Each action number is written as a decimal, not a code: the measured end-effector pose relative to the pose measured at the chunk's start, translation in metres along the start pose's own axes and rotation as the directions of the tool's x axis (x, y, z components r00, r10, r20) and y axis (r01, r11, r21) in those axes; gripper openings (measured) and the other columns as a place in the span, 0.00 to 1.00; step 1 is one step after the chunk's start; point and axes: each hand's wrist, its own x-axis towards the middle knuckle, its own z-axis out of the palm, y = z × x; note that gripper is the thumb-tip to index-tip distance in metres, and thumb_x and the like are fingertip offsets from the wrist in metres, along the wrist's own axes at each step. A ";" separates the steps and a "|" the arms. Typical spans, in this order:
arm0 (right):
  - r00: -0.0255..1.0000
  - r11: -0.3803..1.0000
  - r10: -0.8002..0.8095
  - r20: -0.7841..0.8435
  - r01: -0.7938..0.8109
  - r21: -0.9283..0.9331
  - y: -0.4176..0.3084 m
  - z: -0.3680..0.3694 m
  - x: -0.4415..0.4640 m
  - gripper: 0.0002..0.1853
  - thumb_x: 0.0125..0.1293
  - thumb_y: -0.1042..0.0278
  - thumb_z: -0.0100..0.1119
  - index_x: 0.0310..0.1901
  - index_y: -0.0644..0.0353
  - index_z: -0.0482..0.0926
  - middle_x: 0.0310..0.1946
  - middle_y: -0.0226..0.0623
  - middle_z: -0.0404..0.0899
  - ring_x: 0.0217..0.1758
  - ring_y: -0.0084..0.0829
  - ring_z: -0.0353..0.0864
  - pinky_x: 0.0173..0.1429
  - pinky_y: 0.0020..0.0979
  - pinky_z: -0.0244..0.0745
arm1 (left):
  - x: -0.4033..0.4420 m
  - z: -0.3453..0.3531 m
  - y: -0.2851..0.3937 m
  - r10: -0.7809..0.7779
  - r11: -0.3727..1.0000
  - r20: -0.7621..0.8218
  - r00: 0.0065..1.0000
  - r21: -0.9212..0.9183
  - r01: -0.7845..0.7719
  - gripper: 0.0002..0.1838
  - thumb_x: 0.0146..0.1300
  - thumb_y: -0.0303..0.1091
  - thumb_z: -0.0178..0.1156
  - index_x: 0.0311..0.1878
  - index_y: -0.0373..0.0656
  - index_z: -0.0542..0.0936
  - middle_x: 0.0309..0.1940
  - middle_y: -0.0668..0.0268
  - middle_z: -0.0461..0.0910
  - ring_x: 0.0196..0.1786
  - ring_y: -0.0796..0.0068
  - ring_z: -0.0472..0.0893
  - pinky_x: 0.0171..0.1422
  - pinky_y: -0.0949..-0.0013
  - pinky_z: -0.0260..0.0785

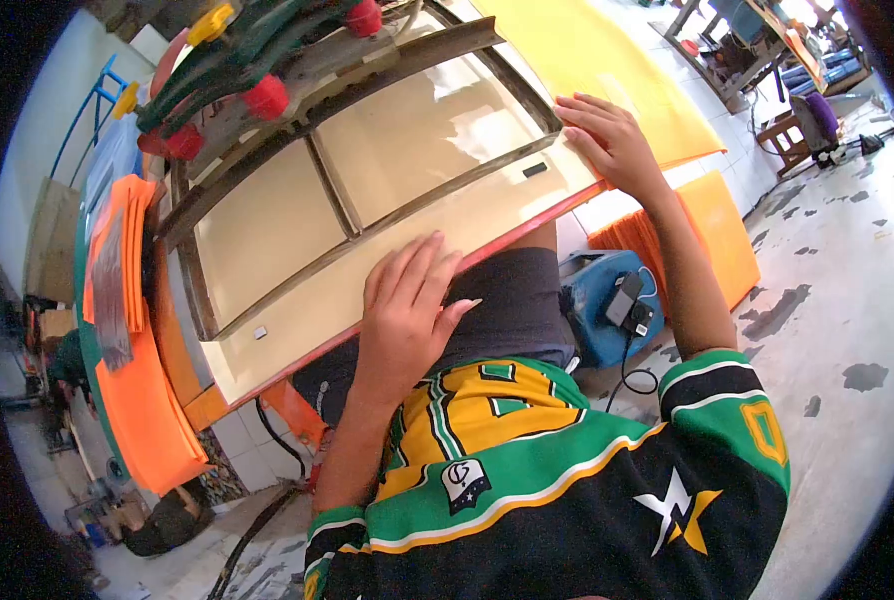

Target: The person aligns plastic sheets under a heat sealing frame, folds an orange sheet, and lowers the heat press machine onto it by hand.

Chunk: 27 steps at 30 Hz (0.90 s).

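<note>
left hand (404, 305) palm-down over the near edge of the cream board (487, 215), its fingers lying close together, thumb held apart toward the right, nothing pinched. right hand (615, 150) at the board's right end, fingers slightly spread and reaching left, thumb apart, also gripping nothing; fingertips at or just beside the corner of the dark metal frame (345, 190), contact cannot be told. the board lies in front of the seated person, its red edge nearest the lap; the frame is over it, toward the far side, and whether it bears down or stands slightly clear is not plain. main hazard, by judgement: the right fingertips getting nipped at that corner, should the frame shift or drop while they are there. the left hand seems safer, being near the outer edge, though a reach farther in would bring it under the bars. uneven pressure from the two hands could skew the board beneath the frame. small dark block (535, 170) and white block (260, 332) might be knocked by a sliding palm. orange sheets (152, 400) at left hang past their support, so a brushing elbow could drag them down.
</note>
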 end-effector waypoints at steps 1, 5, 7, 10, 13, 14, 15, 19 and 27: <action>1.000 0.998 -0.003 0.006 0.003 -0.055 0.001 0.002 -0.001 0.18 0.75 0.59 0.61 0.59 0.57 0.86 0.64 0.40 0.84 0.71 0.44 0.79 0.74 0.44 0.72 | 0.002 0.004 0.000 0.006 1.000 0.007 1.000 -0.002 -0.006 0.28 0.66 0.44 0.69 0.66 0.42 0.80 0.70 0.57 0.77 0.72 0.56 0.75 0.76 0.50 0.63; 0.999 0.986 0.006 0.040 0.000 -0.165 -0.003 0.001 -0.002 0.20 0.77 0.55 0.58 0.62 0.53 0.85 0.68 0.37 0.81 0.75 0.42 0.75 0.78 0.45 0.66 | 0.004 0.016 0.000 -0.028 0.999 0.067 0.997 0.026 0.026 0.34 0.64 0.50 0.69 0.71 0.45 0.77 0.76 0.54 0.70 0.78 0.51 0.69 0.82 0.47 0.57; 0.999 0.997 0.029 0.023 -0.028 -0.065 0.000 0.000 0.000 0.19 0.76 0.55 0.58 0.62 0.52 0.85 0.68 0.35 0.81 0.76 0.41 0.74 0.78 0.45 0.65 | 0.003 0.018 0.000 -0.030 0.998 0.077 0.997 0.049 0.027 0.36 0.63 0.52 0.69 0.72 0.46 0.76 0.77 0.53 0.69 0.79 0.50 0.68 0.82 0.46 0.56; 0.999 0.999 0.049 0.024 -0.049 -0.001 0.003 0.002 -0.001 0.19 0.76 0.55 0.59 0.62 0.51 0.86 0.68 0.34 0.82 0.76 0.40 0.74 0.78 0.45 0.65 | 0.003 0.020 0.000 -0.044 0.997 0.049 0.998 0.069 0.041 0.39 0.61 0.55 0.70 0.73 0.47 0.75 0.79 0.52 0.66 0.80 0.50 0.66 0.83 0.45 0.55; 0.997 0.997 0.053 0.051 -0.050 -0.053 0.002 -0.001 -0.002 0.19 0.76 0.55 0.59 0.62 0.50 0.86 0.68 0.33 0.82 0.76 0.40 0.73 0.79 0.45 0.64 | 0.003 0.025 0.002 -0.073 0.992 0.038 0.997 0.109 0.069 0.43 0.59 0.59 0.70 0.74 0.48 0.73 0.80 0.51 0.63 0.81 0.49 0.63 0.83 0.45 0.55; 0.996 0.996 0.057 0.062 -0.053 -0.066 0.000 -0.001 -0.002 0.19 0.76 0.55 0.58 0.62 0.50 0.85 0.68 0.32 0.81 0.77 0.39 0.73 0.79 0.45 0.63 | 0.004 0.025 0.003 -0.076 0.990 0.039 0.996 0.120 0.071 0.44 0.58 0.61 0.70 0.75 0.49 0.72 0.81 0.50 0.62 0.81 0.49 0.63 0.83 0.45 0.55; 0.997 0.997 0.049 0.066 -0.045 -0.059 -0.001 -0.001 -0.002 0.19 0.76 0.55 0.58 0.62 0.50 0.85 0.68 0.32 0.81 0.77 0.39 0.73 0.79 0.45 0.63 | 0.004 0.026 0.003 -0.079 0.989 0.038 0.996 0.132 0.073 0.46 0.57 0.63 0.69 0.76 0.49 0.72 0.81 0.49 0.60 0.82 0.48 0.62 0.83 0.45 0.55; 0.991 0.992 0.086 0.107 -0.075 -0.098 -0.003 -0.003 0.000 0.20 0.77 0.54 0.57 0.65 0.49 0.84 0.70 0.28 0.80 0.78 0.38 0.71 0.81 0.45 0.59 | 0.003 0.027 0.003 -0.096 0.984 0.033 0.995 0.152 0.090 0.47 0.55 0.66 0.68 0.75 0.51 0.73 0.80 0.50 0.62 0.83 0.51 0.61 0.83 0.47 0.56; 0.989 0.993 0.107 0.105 -0.102 -0.053 -0.005 -0.004 0.001 0.21 0.77 0.53 0.57 0.66 0.47 0.83 0.71 0.28 0.79 0.79 0.38 0.70 0.81 0.46 0.58 | 0.001 0.033 0.000 -0.106 0.982 -0.009 0.994 0.154 0.106 0.50 0.55 0.66 0.69 0.77 0.50 0.70 0.80 0.50 0.62 0.81 0.49 0.63 0.83 0.45 0.56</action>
